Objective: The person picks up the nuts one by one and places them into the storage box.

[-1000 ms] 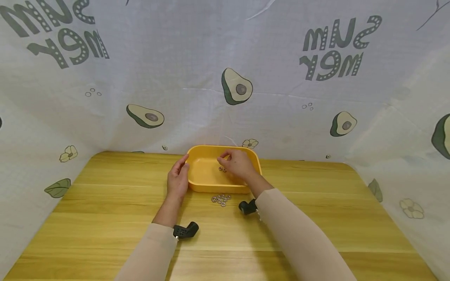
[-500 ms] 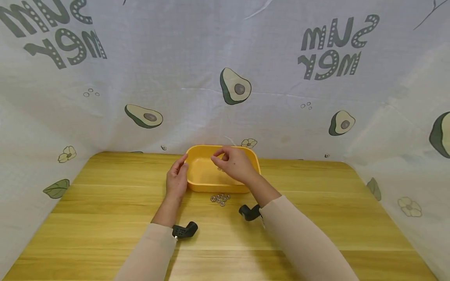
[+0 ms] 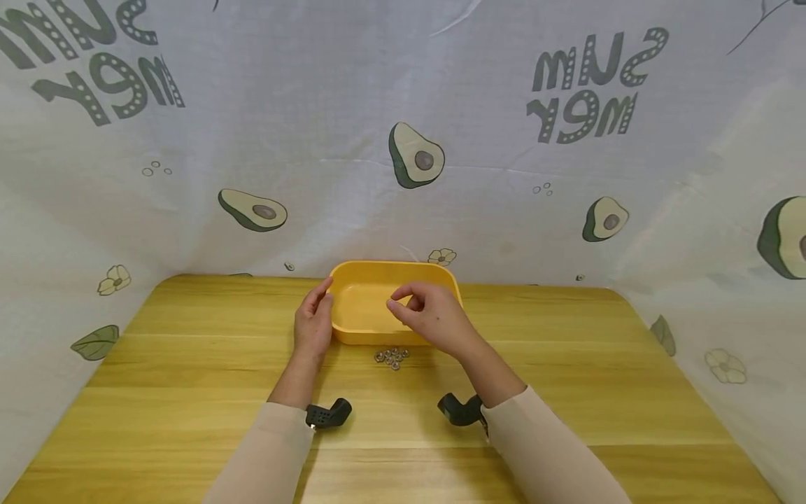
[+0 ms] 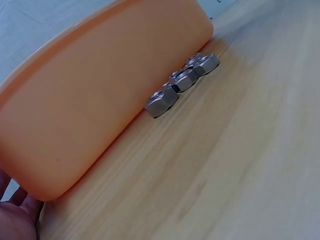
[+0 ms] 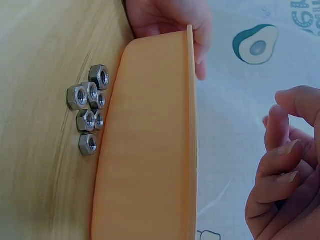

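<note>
A yellow rectangular plastic tray point(image 3: 368, 337) stands at the table's far edge. My left hand point(image 3: 313, 325) rests against its left side, fingers fairly straight along the outer wall, as the right wrist view point(image 5: 172, 17) also shows. Over the tray's right front part hangs my right hand point(image 3: 437, 318). Its thumb and index finger are bent towards each other with a small gap, the other fingers loosely curled, and nothing shows between them. Several steel hex nuts point(image 3: 392, 356) lie clustered on the table just in front of the tray; the right wrist view shows these nuts point(image 5: 88, 121) close to its wall.
The wooden table point(image 3: 208, 392) spreads out around the tray. A pale curtain point(image 3: 334, 203) printed with avocados hangs right behind the tray and along both sides. Black wrist cameras point(image 3: 330, 413) sit at both sleeve cuffs.
My right hand has lifted from low over the tray's middle and drawn back towards me and to the right. Nuts seen inside the tray earlier are hidden. The left hand stays at the tray.
</note>
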Demonstrator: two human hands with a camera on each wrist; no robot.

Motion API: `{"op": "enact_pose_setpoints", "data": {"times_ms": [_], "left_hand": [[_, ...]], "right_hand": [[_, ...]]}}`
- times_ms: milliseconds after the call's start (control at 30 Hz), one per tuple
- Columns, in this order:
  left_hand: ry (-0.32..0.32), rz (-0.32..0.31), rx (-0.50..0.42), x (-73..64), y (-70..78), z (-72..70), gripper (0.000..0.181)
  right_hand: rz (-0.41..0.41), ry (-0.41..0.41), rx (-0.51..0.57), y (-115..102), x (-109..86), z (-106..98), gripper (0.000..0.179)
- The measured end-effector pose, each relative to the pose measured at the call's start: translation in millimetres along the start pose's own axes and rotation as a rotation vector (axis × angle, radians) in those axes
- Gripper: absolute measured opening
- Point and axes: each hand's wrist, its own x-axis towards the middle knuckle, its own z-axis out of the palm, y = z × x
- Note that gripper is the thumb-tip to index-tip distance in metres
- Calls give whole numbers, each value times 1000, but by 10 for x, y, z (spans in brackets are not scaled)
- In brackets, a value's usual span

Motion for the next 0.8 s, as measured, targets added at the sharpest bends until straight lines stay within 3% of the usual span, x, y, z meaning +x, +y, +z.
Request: {"op": "enact_pose_setpoints", "data": {"times_ms": [433, 667, 800], "left_hand": [[10, 14, -8, -3, -21, -6, 40], [14, 14, -23, -1, -9, 0, 40], [7, 13, -20, 14, -3, -1, 40]], "right_hand": [[107, 1, 22, 192, -357, 123, 10], [144, -8, 41, 401, -432, 200, 9], [143, -62, 6, 489, -422, 230, 11]]}}
